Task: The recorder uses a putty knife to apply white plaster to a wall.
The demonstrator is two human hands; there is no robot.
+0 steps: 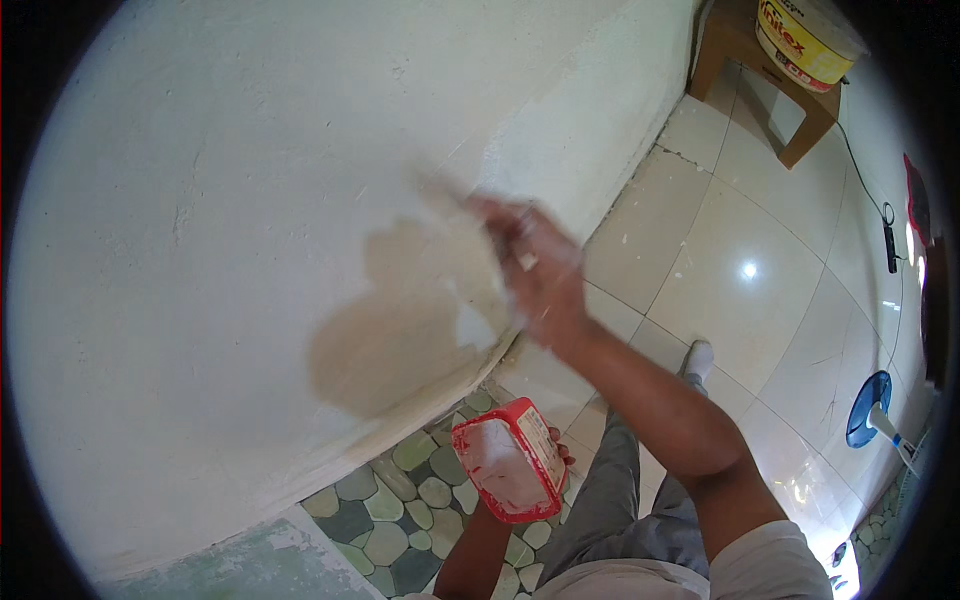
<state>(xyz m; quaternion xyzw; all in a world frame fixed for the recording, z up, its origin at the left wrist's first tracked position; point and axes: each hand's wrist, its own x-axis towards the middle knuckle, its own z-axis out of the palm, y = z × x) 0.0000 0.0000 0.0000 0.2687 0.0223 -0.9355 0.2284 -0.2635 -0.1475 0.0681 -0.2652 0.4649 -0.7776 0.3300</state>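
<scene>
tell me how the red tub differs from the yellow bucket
The red tub is boxy; the yellow bucket is round. The left hand holds the tub; a brown stool supports the bucket. The tub shows pale paste inside; the bucket's contents aren't visible. Both are labelled.

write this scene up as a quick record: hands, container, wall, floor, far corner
left hand: holds red tub, fingers at its right side
right hand: raised before the wall, motion-blurred, grip unclear
container: red tub, whitish paste inside
wall: pale, scratched
floor: cream tiles, plus green-grey pebble pattern
far corner: yellow bucket on brown stool
</scene>
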